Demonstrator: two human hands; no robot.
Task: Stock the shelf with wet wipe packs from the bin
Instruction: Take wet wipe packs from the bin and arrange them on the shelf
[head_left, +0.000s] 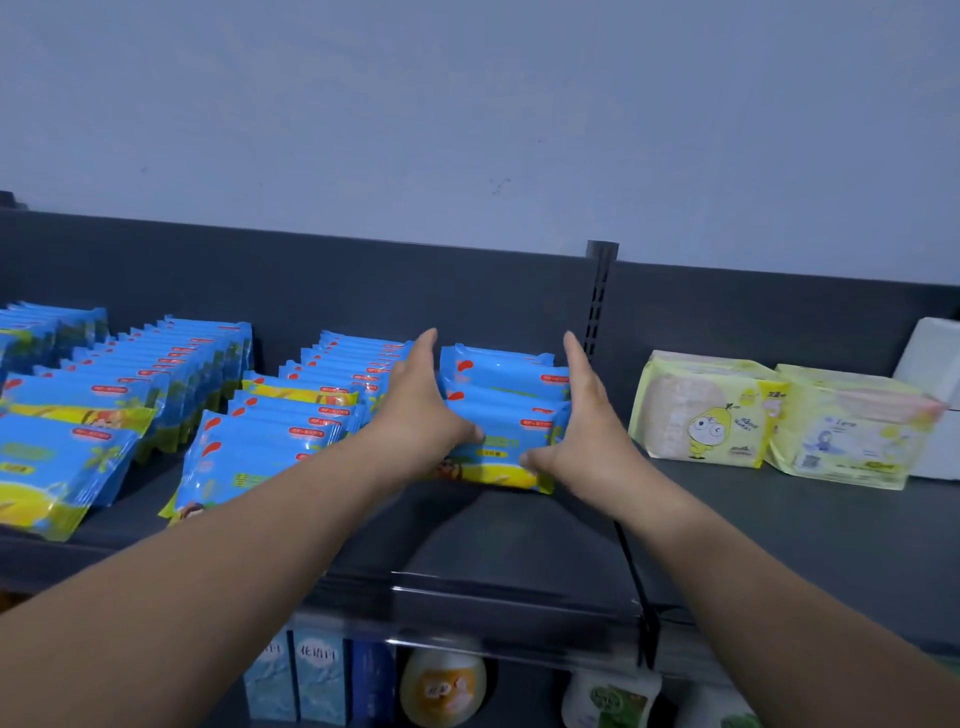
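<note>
On the dark shelf (519, 540), beside the slumping blue rows (280, 431), the left hand (421, 410) and right hand (587, 415) — fingers straight, palms flat — press both sides of a short row of wet wipe packs (501, 410) — released unevenly, those slick packs could slump forward.

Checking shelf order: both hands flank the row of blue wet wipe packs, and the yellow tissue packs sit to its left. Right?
No: the head view shows the yellow tissue packs to the right of the row of blue wet wipe packs that the left hand and right hand flank.
</note>
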